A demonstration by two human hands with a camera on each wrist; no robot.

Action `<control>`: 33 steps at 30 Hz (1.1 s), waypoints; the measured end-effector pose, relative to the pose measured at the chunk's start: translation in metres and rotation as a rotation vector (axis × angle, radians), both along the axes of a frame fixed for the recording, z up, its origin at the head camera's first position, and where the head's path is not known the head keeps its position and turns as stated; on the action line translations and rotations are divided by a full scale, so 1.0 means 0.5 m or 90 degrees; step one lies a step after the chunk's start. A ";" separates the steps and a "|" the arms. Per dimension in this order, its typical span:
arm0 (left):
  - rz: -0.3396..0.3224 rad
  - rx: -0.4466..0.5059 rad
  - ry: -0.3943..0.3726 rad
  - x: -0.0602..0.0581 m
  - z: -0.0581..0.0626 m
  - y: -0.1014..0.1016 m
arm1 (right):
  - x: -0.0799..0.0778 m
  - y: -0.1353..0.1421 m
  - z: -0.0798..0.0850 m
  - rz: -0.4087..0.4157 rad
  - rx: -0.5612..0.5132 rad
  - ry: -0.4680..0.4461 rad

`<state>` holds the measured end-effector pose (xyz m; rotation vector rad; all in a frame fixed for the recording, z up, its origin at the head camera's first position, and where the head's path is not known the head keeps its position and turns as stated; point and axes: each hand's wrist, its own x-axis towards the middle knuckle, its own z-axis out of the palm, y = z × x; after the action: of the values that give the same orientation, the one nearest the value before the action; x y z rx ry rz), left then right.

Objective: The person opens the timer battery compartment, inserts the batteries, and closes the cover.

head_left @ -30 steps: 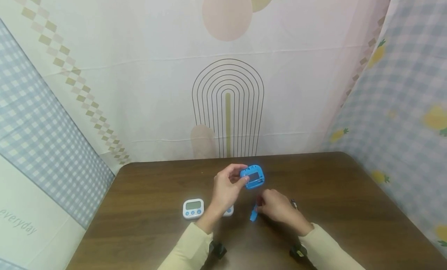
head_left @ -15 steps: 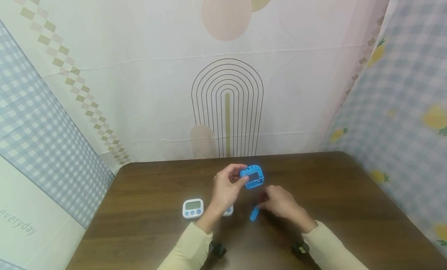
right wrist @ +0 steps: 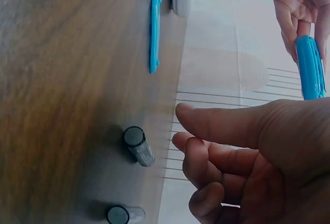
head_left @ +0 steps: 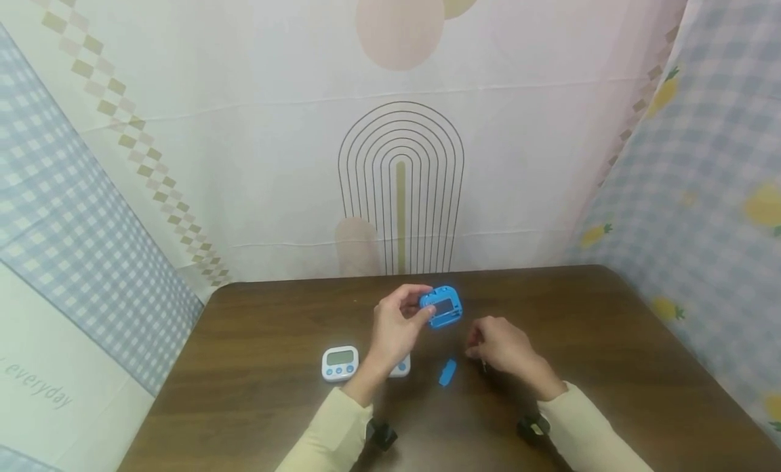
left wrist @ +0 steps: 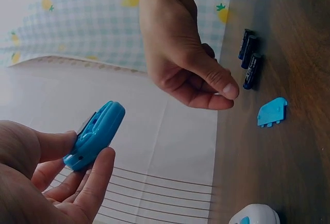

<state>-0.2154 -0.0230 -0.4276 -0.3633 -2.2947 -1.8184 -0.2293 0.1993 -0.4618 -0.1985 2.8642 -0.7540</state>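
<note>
My left hand (head_left: 393, 333) grips a blue digital timer (head_left: 443, 306) above the table, its back facing me with the battery compartment uncovered. In the left wrist view the timer (left wrist: 98, 134) sits between the thumb and fingers. My right hand (head_left: 505, 344) has nothing in it; its fingers hang loosely curled, thumb near the index finger. Several dark AAA-size batteries (left wrist: 251, 71) lie on the table near that hand, two of which, including a battery (right wrist: 138, 145), show in the right wrist view. The blue battery cover (head_left: 448, 372) lies flat on the table, left of my right hand.
A white timer (head_left: 339, 363) with a grey screen and blue buttons rests on the brown table (head_left: 256, 404) at the left. Another white timer (head_left: 401, 368) is partly hidden behind my left wrist. A patterned cloth (head_left: 281, 187) hangs beyond the table's far edge.
My right hand has let go of the battery cover and moved right, toward the batteries. The cover now lies apart from it. My left hand keeps holding the blue timer in about the same place.
</note>
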 end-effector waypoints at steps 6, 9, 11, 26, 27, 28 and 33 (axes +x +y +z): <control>0.006 0.003 -0.014 0.001 0.001 0.000 | -0.002 0.009 -0.002 0.000 0.023 -0.006; 0.005 0.001 -0.020 0.002 0.000 0.001 | 0.000 0.012 -0.003 0.002 0.037 -0.007; 0.005 0.000 -0.020 0.002 -0.001 0.001 | 0.003 0.013 -0.001 0.005 0.044 -0.009; 0.005 -0.003 -0.011 0.000 0.000 0.000 | 0.006 0.011 0.005 0.038 0.083 -0.001; 0.004 -0.003 -0.010 0.000 0.000 0.000 | 0.006 0.010 0.004 0.038 0.084 -0.002; 0.004 -0.002 -0.008 0.000 0.000 0.000 | 0.005 0.010 0.004 0.038 0.085 -0.003; 0.002 -0.001 -0.011 -0.001 -0.002 0.001 | 0.004 0.010 0.002 0.040 0.088 -0.002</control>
<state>-0.2157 -0.0223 -0.4284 -0.3453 -2.3068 -1.8244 -0.2272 0.2042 -0.4608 -0.2669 2.8775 -0.5408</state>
